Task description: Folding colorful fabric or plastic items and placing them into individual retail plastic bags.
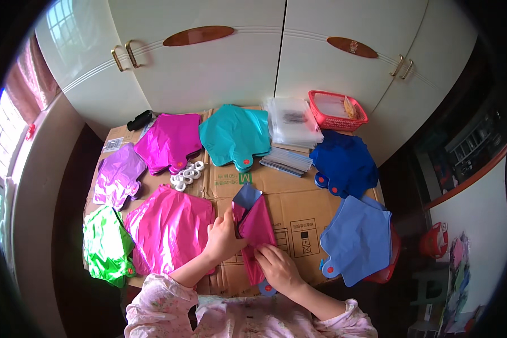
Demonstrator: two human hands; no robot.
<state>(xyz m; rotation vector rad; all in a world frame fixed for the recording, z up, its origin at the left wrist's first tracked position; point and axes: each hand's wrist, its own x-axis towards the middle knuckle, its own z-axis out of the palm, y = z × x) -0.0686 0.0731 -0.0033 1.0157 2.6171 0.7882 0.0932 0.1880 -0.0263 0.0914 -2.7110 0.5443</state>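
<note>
In front of me on the cardboard lies a narrow, folded pink foil balloon [257, 228], flat and uninflated. A blue foil corner [247, 195] sticks out at its far end, and a blue tab [266, 288] with a red dot shows at its near end. My left hand [224, 238] is closed on the left edge of the fold, its thumb pointing away from me. Lower down, my right hand [277, 269] has its fingers bent together on the same foil; its fingertips are partly hidden.
Around the fold lie piles of flat foil balloons: pink [169, 228], green [107, 245], lilac [118, 177], magenta [169, 141], teal [234, 135], dark blue [346, 163] and light blue [357, 239]. White rings [187, 176], clear bags [293, 121], flat strips [287, 161] and a red basket [339, 121] stand farther back.
</note>
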